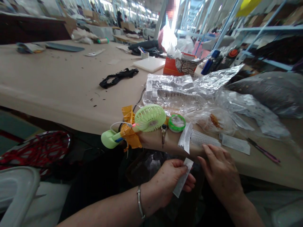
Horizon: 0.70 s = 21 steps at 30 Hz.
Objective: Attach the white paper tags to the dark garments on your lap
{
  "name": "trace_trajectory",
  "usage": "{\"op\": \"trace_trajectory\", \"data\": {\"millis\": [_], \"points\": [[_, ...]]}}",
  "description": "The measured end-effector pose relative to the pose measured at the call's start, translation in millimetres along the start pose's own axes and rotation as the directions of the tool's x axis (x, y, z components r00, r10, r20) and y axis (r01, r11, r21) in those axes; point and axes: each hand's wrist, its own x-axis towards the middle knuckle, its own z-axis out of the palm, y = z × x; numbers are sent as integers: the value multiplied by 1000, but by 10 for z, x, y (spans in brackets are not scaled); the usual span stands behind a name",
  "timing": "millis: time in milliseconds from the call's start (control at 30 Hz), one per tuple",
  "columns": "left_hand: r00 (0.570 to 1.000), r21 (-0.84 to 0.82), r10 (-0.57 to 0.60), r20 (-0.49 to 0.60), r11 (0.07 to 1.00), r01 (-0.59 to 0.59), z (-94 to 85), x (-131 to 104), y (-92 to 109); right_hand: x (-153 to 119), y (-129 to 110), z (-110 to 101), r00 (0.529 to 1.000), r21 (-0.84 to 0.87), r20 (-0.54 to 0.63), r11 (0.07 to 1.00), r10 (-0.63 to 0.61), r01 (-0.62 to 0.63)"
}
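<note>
A: Hands?
B: Left hand [169,178] pinches a narrow, flat white strip [181,183] before the tan bench [71,85]. Right hand [222,171], fingers loosely spread, is at the bench edge by a white printed paper sheet [204,138]; can't tell if they touch.
A: Why so?
B: Thumb-on-top probably steadies the strip. Orange tape [133,140] likely anchors the pale-green plastic fan [151,118].
A: Writing?
B: Dark characters on the shiny clear plastic bag [161,85], unreadable; sheet print too small. No legible brands.
</note>
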Motion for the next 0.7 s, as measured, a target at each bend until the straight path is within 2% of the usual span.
{"op": "trace_trajectory", "data": {"millis": [67, 133, 400, 467, 567, 700], "points": [[1000, 11, -14, -6, 1000, 14, -11, 6, -28, 41, 19, 38, 1000, -74, 27, 997, -12, 14], [1000, 13, -21, -7, 1000, 21, -29, 23, -61, 49, 23, 54, 1000, -80, -3, 996, -27, 27], [998, -24, -66, 8, 998, 66, -19, 31, -53, -34, 92, 28, 983, 200, -180, 980, 29, 7], [995, -62, -82, 53, 994, 85, 6, 17, -35, -100, 20, -9, 975, 330, -221, 943, 25, 50], [992, -133, -49, 118, 989, 65, 31, 4, -32, -221, -170, -81, 979, 510, -192, 844, -74, 164], [992, -239, 12, 128, 971, 19, 31, -1, -83, -339, -364, -141, 975, 559, -123, 799, -184, 221]]}}
